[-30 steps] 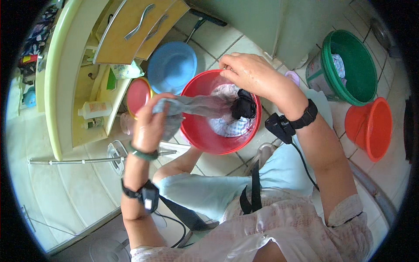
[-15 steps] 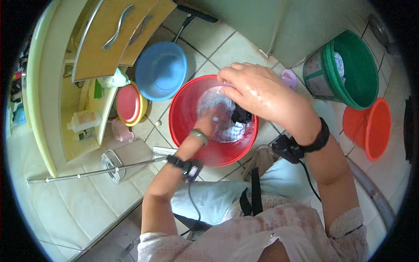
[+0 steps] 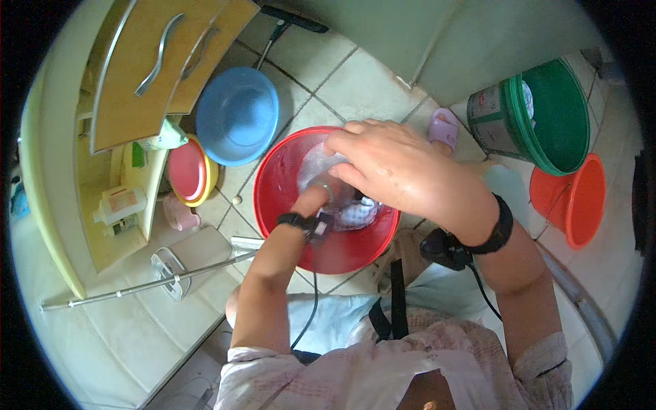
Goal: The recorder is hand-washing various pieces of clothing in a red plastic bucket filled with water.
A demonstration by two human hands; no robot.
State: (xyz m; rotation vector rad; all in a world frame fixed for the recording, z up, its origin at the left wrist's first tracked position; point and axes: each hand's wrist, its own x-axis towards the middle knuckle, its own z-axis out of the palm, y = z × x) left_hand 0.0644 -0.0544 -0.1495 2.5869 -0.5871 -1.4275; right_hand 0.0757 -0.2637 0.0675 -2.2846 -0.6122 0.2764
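A red bucket [image 3: 270,219] stands on the tiles in front of me, holding foamy water [image 3: 314,167] and wet laundry. A blue-and-white checked cloth [image 3: 362,213] shows at its right side. My left hand [image 3: 339,186] reaches down into the bucket; its fingers are hidden below my right hand, so their grip cannot be made out. My right hand [image 3: 386,154] hangs over the far right rim, back upward and wet. Its fingers are curved, with thumb and forefinger apart and nothing visible between them.
A blue basin [image 3: 238,116], a yellow basin [image 3: 210,171] and an open cabinet [image 3: 154,198] stand left. A metal pole [image 3: 150,281] lies lower left. On the right are green buckets [image 3: 495,123], an orange bucket [image 3: 586,205] and a foot in a pink slipper [image 3: 443,130].
My left hand has shifted within the bucket, toward the right hand. My right hand has moved slightly left and down over the rim. The whole view has shifted a little.
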